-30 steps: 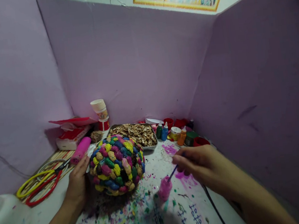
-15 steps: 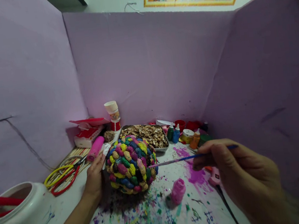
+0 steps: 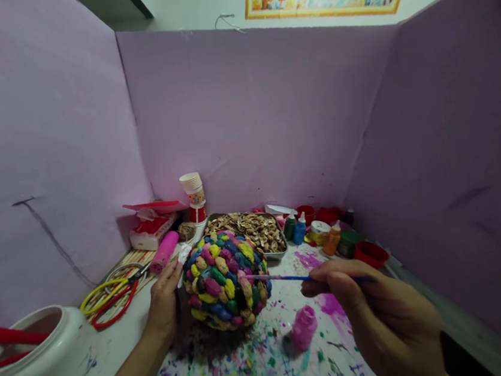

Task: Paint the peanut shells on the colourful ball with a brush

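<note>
Pinching a slim blue brush between thumb and fingers, your right hand comes in from the near right, and the brush's pink-coated tip meets the right part of the bumpy ball. Your left hand grasps the ball from its left side, with a scrap of white material by the fingertips. The ball sits on the paint-spattered surface, directly ahead of you, its lumps yellow, pink, blue, green and tan.

At the near left you have a white pot with red pieces sticking out of it. A small pink bottle stands right of the ball and nearer than your brush. Farther left lie scissors with yellow and red handles, and just beyond them a pink roll.

Behind the ball you see a metal tray full of shells. Right of it stand green, blue and orange bottles, with a red container beyond your right hand. At the far left are a tissue box and stacked paper cups, close to the purple partition.
</note>
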Tool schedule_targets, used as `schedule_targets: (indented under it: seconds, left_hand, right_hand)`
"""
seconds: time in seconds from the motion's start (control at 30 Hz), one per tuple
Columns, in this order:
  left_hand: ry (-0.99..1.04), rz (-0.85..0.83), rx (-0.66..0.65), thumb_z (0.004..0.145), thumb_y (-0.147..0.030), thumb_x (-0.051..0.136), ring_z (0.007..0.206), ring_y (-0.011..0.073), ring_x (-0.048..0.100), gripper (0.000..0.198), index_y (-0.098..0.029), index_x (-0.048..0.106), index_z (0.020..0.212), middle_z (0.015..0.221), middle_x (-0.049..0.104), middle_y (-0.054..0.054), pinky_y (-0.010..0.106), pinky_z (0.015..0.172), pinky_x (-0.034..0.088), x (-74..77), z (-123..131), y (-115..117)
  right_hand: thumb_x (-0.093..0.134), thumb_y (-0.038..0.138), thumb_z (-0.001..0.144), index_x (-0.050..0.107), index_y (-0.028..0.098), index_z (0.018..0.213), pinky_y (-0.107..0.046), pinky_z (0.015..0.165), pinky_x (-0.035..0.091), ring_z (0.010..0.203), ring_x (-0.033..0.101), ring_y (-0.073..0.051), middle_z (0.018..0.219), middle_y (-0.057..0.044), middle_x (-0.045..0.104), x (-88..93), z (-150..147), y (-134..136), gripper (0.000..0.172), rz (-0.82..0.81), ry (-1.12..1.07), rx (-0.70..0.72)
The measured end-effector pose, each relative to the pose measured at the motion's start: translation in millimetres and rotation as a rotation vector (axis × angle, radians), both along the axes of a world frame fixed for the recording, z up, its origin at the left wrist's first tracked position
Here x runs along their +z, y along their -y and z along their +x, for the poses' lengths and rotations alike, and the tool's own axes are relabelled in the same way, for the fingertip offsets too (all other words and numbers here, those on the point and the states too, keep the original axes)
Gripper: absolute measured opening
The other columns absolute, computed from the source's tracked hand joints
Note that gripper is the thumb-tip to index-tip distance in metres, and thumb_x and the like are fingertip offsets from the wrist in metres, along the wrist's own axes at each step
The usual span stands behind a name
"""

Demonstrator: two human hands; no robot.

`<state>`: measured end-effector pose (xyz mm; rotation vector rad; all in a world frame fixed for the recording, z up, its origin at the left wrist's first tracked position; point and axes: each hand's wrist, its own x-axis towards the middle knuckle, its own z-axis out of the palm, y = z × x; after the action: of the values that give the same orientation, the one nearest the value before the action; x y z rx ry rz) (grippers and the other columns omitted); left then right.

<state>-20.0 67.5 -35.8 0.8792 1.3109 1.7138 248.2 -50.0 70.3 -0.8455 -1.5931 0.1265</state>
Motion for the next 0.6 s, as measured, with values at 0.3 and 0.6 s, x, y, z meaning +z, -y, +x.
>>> schedule_targets:
  seconds: [0.3,0.6]
  left_hand:
    - [0.018,-0.005,0.002,0.058,-0.049,0.078,0.135,0.0318,0.047,0.035,-0.025,0.076,0.084,0.121,0.071,0.004,0.045,0.118,0.027,-0.6,-1.5,0.3]
    - [0.024,-0.003,-0.006,0.060,-0.045,0.077,0.135,0.0306,0.046,0.033,-0.023,0.075,0.085,0.122,0.071,0.006,0.043,0.118,0.028,2.9,0.4,2.1]
  right_hand:
    - [0.056,0.014,0.092,0.066,0.025,0.082,-0.017,0.054,0.054,0.055,0.068,-0.010,0.065,0.005,0.071,3.6,2.8,1.6,0.018,0.024,0.078,-0.028]
    - [0.055,0.013,0.093,0.066,0.026,0.093,-0.015,0.063,0.055,0.066,0.072,-0.008,0.076,0.005,0.073,-4.9,0.4,-3.7,0.017,0.031,0.090,0.020]
